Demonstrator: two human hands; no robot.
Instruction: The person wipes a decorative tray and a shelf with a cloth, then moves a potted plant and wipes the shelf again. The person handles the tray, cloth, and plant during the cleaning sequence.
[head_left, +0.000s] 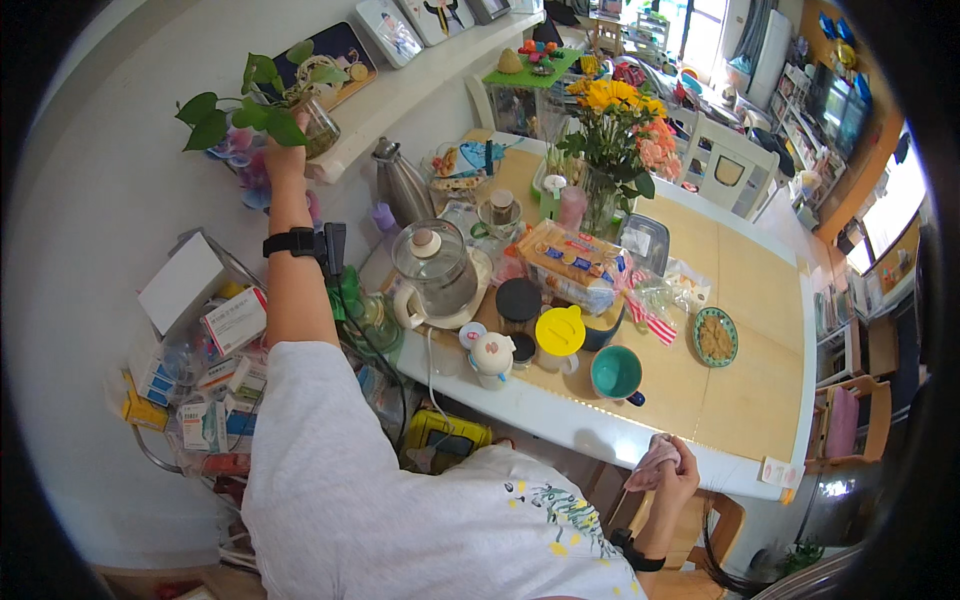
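My left hand (287, 157) reaches up to the white wall shelf (427, 86) and grips a glass jar (321, 129) of green water and roots. Broad green leaves (201, 120) spread from the plant in it and partly cover my fingers. The jar is tilted at the shelf's near end; whether it rests on the shelf I cannot tell. Behind it leans a dark picture frame (341, 52). Blue and pink artificial flowers (251, 169) hang below my wrist. Down by the table's front edge, my right hand (679, 472) holds a crumpled pink cloth (652, 463).
On the table (750, 300) stand a glass kettle (439, 281), a steel thermos jug (403, 180), packaged bread (570, 262), a teal mug (616, 373), a plate of food (715, 337) and a flower vase (600, 199). Medicine boxes (232, 322) crowd a rack at left. A cable (375, 352) hangs from my left wrist.
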